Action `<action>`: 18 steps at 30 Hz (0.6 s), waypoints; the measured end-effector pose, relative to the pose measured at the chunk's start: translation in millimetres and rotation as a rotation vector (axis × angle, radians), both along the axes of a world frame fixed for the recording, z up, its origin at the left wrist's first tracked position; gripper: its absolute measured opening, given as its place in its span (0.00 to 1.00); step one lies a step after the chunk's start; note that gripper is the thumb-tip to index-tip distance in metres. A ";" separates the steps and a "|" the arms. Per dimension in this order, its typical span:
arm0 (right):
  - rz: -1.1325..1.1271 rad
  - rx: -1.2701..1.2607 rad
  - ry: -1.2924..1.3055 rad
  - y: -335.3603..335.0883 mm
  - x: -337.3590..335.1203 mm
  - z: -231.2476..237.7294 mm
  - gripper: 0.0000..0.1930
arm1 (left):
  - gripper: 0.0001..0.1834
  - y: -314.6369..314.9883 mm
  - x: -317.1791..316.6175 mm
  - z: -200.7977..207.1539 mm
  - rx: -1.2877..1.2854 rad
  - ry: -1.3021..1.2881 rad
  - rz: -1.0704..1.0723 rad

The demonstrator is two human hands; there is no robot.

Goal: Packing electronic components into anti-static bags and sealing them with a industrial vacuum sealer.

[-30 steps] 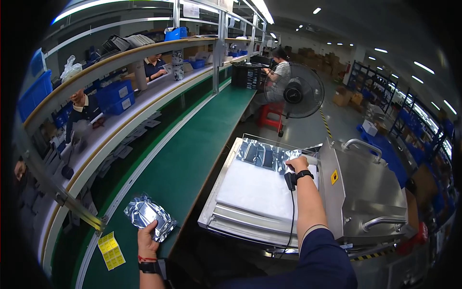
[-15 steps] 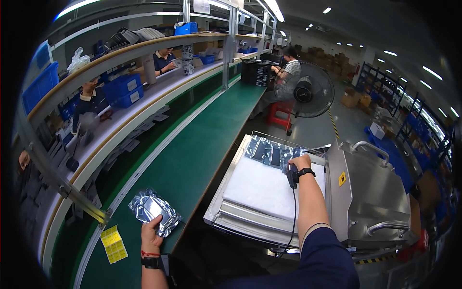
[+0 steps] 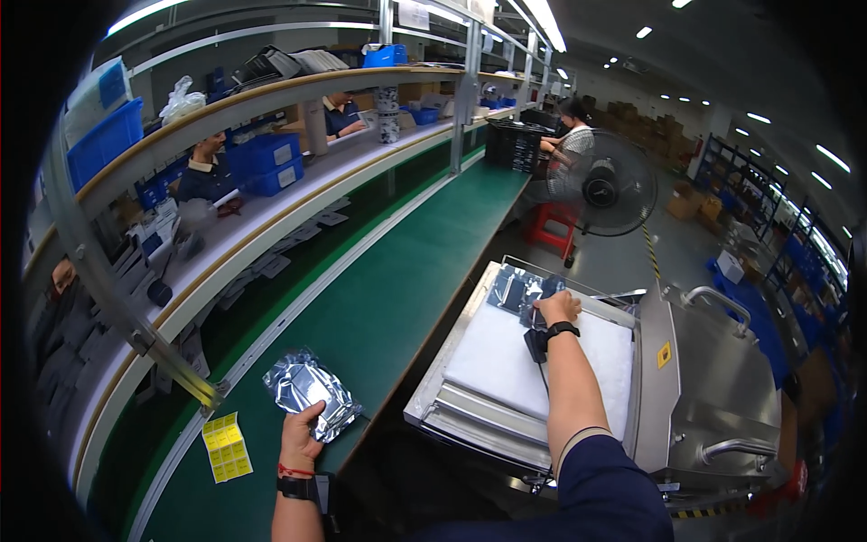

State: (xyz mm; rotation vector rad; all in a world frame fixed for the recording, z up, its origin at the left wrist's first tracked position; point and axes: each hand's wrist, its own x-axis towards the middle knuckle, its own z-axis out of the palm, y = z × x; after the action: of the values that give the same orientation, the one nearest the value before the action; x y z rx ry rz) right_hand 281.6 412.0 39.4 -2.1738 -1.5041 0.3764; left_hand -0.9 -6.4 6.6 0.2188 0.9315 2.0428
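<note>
My left hand (image 3: 302,435) is closed on the lower edge of a shiny silver antistatic bag (image 3: 312,388), the thumb on top. It holds the bag over the green bench, and whether several are stacked there I cannot tell. My right hand (image 3: 560,308) pinches the right end of another antistatic bag (image 3: 540,291) with a dark flat thing inside. This one lies along the far edge of the white pad (image 3: 497,352) of a steel machine, beside a similar bag (image 3: 508,285). The fingers partly hide what they grip. Below the right wrist hangs a black device (image 3: 536,343) with a cable.
The steel machine's raised lid (image 3: 713,379) with bar handles stands right of the pad. A yellow label sheet (image 3: 227,447) lies on the green bench (image 3: 388,262). Farther off are a fan (image 3: 601,185), a red stool (image 3: 553,226), blue bins (image 3: 262,163) and several people at work.
The view has turned slightly left. My right hand has moved left along the pad's far edge, and the bags there now sit closer together. My left hand still holds its silver bag.
</note>
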 end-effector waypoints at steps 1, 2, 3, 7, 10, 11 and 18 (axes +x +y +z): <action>0.011 -0.028 0.009 7.7 7.9 -1.1 0.36 | 0.19 2.6 3.1 2.0 -0.011 0.019 0.008; 0.144 -0.043 -0.131 16.7 13.4 -1.0 0.37 | 0.20 5.3 2.9 3.2 -0.010 0.019 -0.003; 0.149 -0.044 -0.135 17.3 11.9 -0.3 0.37 | 0.20 6.3 2.9 4.3 -0.011 0.018 -0.011; 0.127 -0.091 0.041 13.0 6.5 4.9 0.35 | 0.24 2.7 4.3 11.8 -0.007 -0.007 -0.024; 0.124 -0.223 0.038 4.9 2.1 20.7 0.31 | 0.20 3.3 9.1 22.3 -0.006 0.007 -0.042; 0.096 -0.247 0.054 20.3 2.4 11.9 0.31 | 0.20 2.9 8.5 20.6 -0.006 0.008 -0.040; -0.016 -0.290 -0.033 11.3 -21.4 18.8 0.35 | 0.23 2.0 0.3 2.4 -0.029 -0.036 -0.004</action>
State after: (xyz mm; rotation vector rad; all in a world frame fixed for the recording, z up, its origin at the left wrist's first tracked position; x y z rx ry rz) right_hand 260.1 423.3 58.3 -2.4224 -1.5276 0.5877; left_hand -0.6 -4.4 9.0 0.1674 0.9376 2.0215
